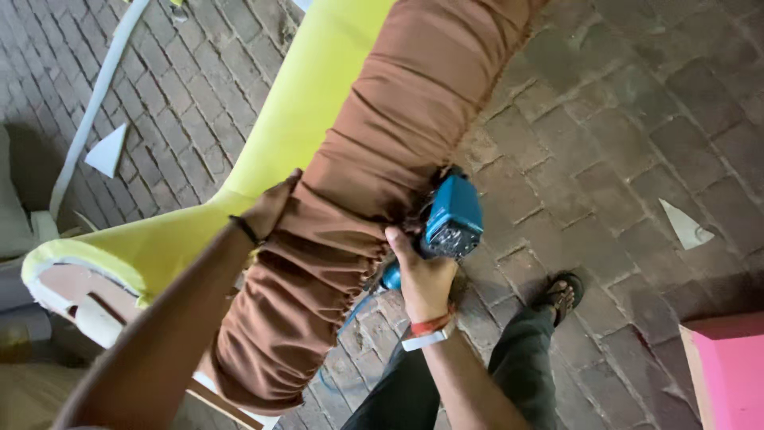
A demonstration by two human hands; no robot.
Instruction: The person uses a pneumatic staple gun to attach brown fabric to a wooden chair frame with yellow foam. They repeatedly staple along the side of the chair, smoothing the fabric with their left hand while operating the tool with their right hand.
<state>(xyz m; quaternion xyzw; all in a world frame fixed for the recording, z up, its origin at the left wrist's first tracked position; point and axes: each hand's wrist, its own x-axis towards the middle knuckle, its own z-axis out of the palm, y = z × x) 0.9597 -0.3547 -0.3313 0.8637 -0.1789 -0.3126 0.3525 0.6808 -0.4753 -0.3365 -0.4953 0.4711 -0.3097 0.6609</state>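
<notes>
Right hand (422,279) grips blue stapler (452,216) against brown fabric's (374,183) gathered edge; left hand (270,209), grip probably flat, presses the opposite side.

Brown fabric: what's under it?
Yellow foam padding shows beside the brown fabric and runs beneath it. The frame under the gathers is covered. Left hand presses it; right hand holds the blue tool.

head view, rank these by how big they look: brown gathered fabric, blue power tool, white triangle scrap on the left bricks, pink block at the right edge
1. brown gathered fabric, by far the largest
2. pink block, cut off by the frame
3. blue power tool, partly hidden by the right hand
4. white triangle scrap, farther from the camera, so its rank is unsure
</notes>
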